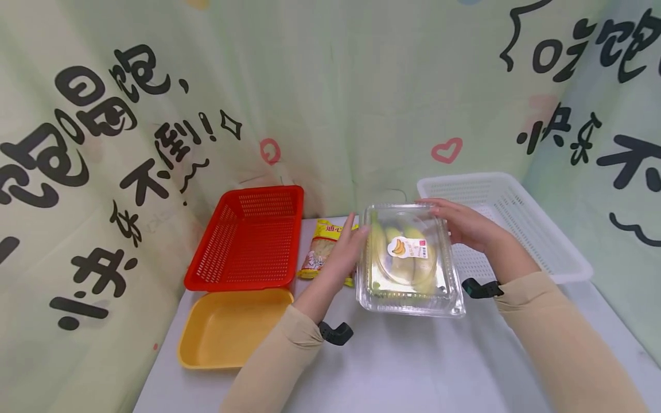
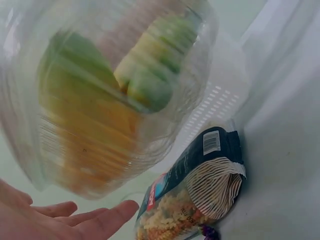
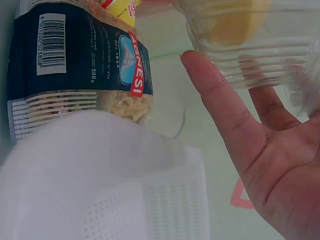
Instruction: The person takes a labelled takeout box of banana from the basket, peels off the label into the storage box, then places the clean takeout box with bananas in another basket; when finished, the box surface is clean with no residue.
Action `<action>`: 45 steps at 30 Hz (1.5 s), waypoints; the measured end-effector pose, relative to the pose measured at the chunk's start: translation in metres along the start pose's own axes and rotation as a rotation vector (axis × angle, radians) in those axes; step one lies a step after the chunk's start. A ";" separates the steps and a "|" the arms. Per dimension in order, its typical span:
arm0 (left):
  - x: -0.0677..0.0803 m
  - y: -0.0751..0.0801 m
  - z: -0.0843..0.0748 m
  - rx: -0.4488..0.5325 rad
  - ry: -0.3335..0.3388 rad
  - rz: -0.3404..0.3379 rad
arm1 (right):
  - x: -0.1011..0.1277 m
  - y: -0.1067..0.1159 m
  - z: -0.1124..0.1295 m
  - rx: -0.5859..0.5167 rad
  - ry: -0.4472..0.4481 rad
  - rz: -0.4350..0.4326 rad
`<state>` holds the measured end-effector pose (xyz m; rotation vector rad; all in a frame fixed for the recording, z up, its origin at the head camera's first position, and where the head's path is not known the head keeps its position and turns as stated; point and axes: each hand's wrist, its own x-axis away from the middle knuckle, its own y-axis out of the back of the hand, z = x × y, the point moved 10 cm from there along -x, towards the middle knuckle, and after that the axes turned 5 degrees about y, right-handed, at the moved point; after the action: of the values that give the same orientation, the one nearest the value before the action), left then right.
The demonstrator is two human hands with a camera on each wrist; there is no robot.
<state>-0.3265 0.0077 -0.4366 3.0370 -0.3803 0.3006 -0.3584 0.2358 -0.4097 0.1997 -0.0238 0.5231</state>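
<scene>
Bananas in a clear plastic clamshell box [image 1: 409, 261] sit on the white table [image 1: 413, 367], between a red mesh basket [image 1: 248, 238] and a white mesh basket [image 1: 521, 221]. Both hands, left [image 1: 343, 249] and right [image 1: 465, 221], press flat, straight-fingered against opposite sides, seemingly steadying its slippery walls. A yellow pasta packet [image 1: 322, 249] lies just beside the left hand.

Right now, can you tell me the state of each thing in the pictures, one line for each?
Clear box: lid closed, bananas inside, held between both hands.
Left hand: fingers straight, against the box's left side.
Right hand: fingers straight, against the box's far right corner.
Red basket: upright, nothing visible inside.
Yellow tray: upright, nothing inside.
White basket: upright.
Yellow packet: lying flat, sealed as far as visible.
</scene>
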 end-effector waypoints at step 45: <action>0.085 0.006 0.033 0.246 -0.052 0.063 | 0.015 -0.013 0.002 0.087 0.011 -0.055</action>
<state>-0.2413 -0.0214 -0.4513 3.2840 -0.4764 0.2920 -0.3385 0.2315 -0.4086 0.2819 0.0157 0.4707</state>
